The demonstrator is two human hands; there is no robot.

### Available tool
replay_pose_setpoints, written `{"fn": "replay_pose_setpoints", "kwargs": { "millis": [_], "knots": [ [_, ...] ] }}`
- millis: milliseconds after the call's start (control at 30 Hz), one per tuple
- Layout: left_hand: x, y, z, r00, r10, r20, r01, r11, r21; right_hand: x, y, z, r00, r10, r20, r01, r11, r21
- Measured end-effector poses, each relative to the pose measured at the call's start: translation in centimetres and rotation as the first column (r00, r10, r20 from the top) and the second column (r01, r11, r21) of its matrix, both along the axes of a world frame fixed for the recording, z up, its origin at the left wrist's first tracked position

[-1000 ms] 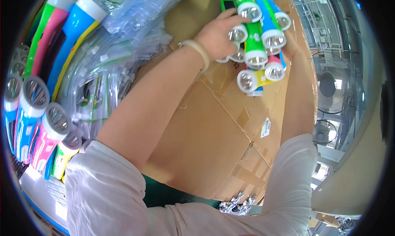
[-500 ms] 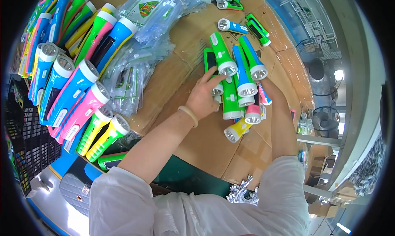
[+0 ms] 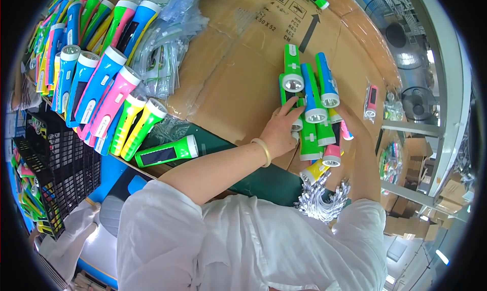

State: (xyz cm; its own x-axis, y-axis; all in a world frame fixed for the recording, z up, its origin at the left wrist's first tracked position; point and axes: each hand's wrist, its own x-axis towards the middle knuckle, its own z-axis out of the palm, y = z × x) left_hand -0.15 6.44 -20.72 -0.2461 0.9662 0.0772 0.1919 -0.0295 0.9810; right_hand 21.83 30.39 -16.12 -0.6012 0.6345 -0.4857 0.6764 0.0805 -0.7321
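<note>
A bundle of several flashlights (image 3: 310, 95) in green, blue, pink and yellow lies on the cardboard, white-rimmed lenses facing me. My left hand (image 3: 281, 132) is at the bundle's left side, its fingers bent over the nearest green flashlight (image 3: 292, 67). On the right side my right hand (image 3: 349, 113) presses against a blue-and-green flashlight (image 3: 327, 80); most of its fingers are hidden by the bundle. A yellow flashlight (image 3: 315, 171) is lowest in the bundle, beside a bunch of white cables (image 3: 323, 199).
At left stands a large stack of colourful flashlights (image 3: 101, 88), with clear plastic bags (image 3: 162, 62) alongside. One green flashlight (image 3: 167, 151) lies by the table edge. A black crate (image 3: 71, 164) is lower left. A bagged pink flashlight (image 3: 371, 100) lies right; fans (image 3: 421, 103) stand beyond.
Both hands have drawn the bundle across the cardboard toward me, close to the white cables. Printed marks on the cardboard beyond it are uncovered. The view has also shifted.
</note>
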Motion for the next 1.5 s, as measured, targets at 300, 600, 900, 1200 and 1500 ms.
{"fn": "replay_pose_setpoints", "kwargs": {
  "millis": [300,600,900,1200,1500],
  "knots": [
    [3.7,-0.5,-0.7,0.996,-0.074,-0.045,0.077,0.995,0.06,2.5,-5.2,3.0,0.972,-0.191,0.135,0.187,0.981,0.043],
    [0.4,-4.8,-1.0,0.945,-0.065,-0.319,0.042,0.996,-0.08,-0.2,-6.5,4.2,0.916,-0.385,-0.113,0.391,0.919,0.038],
    [-5.9,-11.4,-3.0,0.811,-0.053,-0.582,0.018,0.998,-0.065,-13.1,-4.1,9.2,0.923,0.26,0.285,-0.385,0.572,0.724],
    [-12.3,-8.8,-5.8,0.567,0.35,-0.746,-0.225,0.937,0.268,-20.8,-3.2,7.0,0.834,0.474,0.28,-0.522,0.519,0.677],
    [-9.2,-7.6,-4.7,0.606,0.264,-0.751,-0.045,0.953,0.298,-16.1,-6.7,8.5,0.838,0.508,0.199,-0.519,0.628,0.58]
  ]
}}
